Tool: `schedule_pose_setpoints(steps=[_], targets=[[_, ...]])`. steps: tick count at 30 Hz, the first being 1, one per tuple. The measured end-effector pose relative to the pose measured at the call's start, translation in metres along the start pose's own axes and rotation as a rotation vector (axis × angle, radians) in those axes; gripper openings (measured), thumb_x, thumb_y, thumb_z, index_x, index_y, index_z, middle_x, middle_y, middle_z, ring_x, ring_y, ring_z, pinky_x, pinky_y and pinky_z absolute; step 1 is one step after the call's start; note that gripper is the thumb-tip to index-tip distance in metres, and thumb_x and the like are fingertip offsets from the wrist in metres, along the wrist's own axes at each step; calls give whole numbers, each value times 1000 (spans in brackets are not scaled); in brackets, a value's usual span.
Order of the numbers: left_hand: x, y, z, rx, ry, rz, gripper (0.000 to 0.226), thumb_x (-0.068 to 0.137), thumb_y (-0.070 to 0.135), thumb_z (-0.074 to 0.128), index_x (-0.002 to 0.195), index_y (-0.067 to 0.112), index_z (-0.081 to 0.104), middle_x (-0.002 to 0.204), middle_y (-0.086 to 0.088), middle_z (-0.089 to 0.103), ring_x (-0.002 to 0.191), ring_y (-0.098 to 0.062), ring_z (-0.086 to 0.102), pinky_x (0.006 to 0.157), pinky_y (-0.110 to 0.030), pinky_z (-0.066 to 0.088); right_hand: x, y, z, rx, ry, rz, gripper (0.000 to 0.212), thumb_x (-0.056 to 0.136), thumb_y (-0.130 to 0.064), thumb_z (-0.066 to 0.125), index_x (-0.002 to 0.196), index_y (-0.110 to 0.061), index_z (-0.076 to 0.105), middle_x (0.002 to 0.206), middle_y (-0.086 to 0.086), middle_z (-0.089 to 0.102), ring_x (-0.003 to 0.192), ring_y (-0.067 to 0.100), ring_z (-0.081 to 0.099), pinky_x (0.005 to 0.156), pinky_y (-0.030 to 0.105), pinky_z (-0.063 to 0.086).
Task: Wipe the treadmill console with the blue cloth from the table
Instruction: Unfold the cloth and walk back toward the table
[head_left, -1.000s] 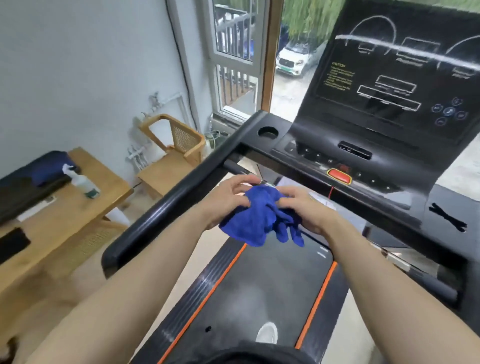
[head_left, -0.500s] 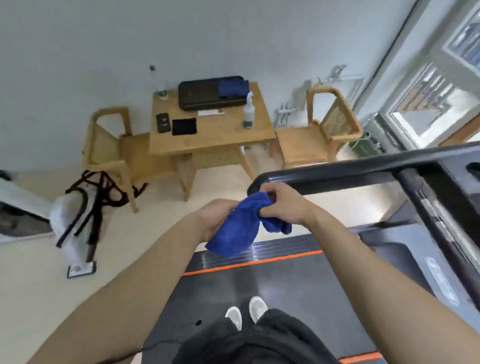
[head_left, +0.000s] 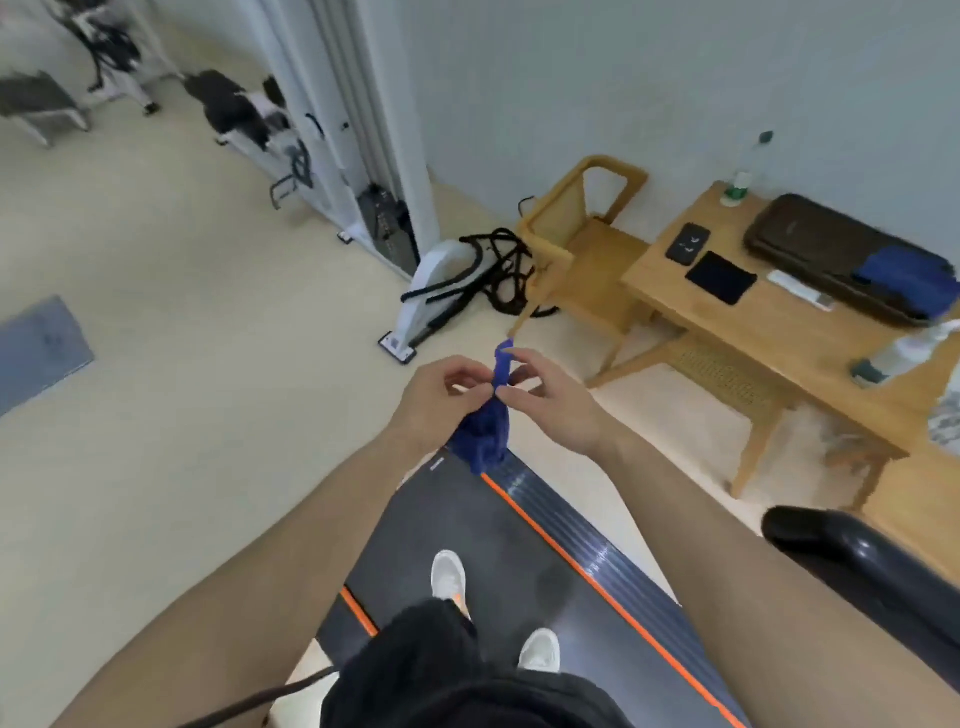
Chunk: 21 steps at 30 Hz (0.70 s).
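Both hands, left (head_left: 436, 400) and right (head_left: 558, 402), pinch the cloth (head_left: 485, 428) (bunched, hanging) above the treadmill belt (head_left: 519, 551)

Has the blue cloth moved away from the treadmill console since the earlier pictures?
Yes. The blue cloth, held by the left hand and right hand, was just below the console; now the console is out of view and the cloth hangs over the treadmill deck's rear end.

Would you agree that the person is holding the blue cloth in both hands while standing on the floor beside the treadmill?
Not quite: the head view shows both shoes on the treadmill belt, not the floor. The left hand and right hand do both hold the blue cloth.
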<state>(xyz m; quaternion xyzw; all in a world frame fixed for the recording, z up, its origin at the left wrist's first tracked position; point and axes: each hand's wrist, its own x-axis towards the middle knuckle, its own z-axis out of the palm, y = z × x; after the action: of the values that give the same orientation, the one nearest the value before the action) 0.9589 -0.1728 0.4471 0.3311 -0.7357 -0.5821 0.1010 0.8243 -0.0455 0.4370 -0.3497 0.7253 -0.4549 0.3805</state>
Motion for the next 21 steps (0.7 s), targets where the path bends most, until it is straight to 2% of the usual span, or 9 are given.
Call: schedule_pose_setpoints(steps=[2,3,6,8,11,14,17,19,21], targets=[[1,-8,-35,-44,80,15,10,90,11,73,86,20,72,81,7,72,64,-1,62,59,-14,46,36,-19,32,-26,-70,-70,18,97,-27,67,113,-20,66,104,-7,65,89,4,63,76,15,47],[3,-13,-53,-59,120,7,9,90,12,73,87,20,72,84,1,73,65,-4,62,60,-16,48,53,-28,47,-22,-85,-84,7,96,-26,68,100,-21,66,98,-7,65,83,6,63,73,20,49],[18,-32,-107,-88,228,-19,18,90,4,69,92,22,71,90,-6,74,68,-9,62,66,-22,50,110,-49,83,4,-88,-60,16,93,-21,71,81,-21,60,89,-1,66,77,15,62,75,38,52],[36,-45,-145,-116,296,-36,21,89,1,68,94,22,69,87,1,71,66,-9,61,64,-21,48,150,-61,103,3,-116,-63,17,93,-19,71,80,-18,60,83,2,66,71,13,63,70,37,52],[71,-64,-199,-116,327,-63,20,89,3,67,99,20,69,89,-3,70,71,-14,62,67,-29,53,212,-78,133,0,-206,-55,15,94,-17,69,87,-20,56,77,7,67,60,10,60,61,29,51],[109,-75,-251,-95,322,-69,20,89,2,66,101,17,71,86,1,69,67,-9,61,72,-31,55,272,-101,163,-13,-335,-42,7,89,-26,66,95,-25,61,75,13,63,66,16,58,64,32,50],[149,-84,-302,-88,334,-79,19,90,5,65,103,17,72,92,0,69,70,-11,64,76,-32,57,329,-119,186,-94,-410,-34,17,87,-38,68,95,-22,66,81,17,67,69,18,61,66,32,51],[180,-90,-334,-81,335,-101,22,91,6,63,106,18,72,95,-2,68,72,-16,66,78,-33,58,363,-122,198,-161,-395,-56,14,91,-34,70,88,-21,66,81,5,69,67,11,63,68,31,52],[211,-96,-359,-41,320,-122,27,91,6,60,112,18,72,93,0,67,72,-18,66,78,-32,57,396,-123,209,-181,-322,-73,16,94,-24,68,80,-19,64,75,-7,64,64,3,57,69,28,46]])
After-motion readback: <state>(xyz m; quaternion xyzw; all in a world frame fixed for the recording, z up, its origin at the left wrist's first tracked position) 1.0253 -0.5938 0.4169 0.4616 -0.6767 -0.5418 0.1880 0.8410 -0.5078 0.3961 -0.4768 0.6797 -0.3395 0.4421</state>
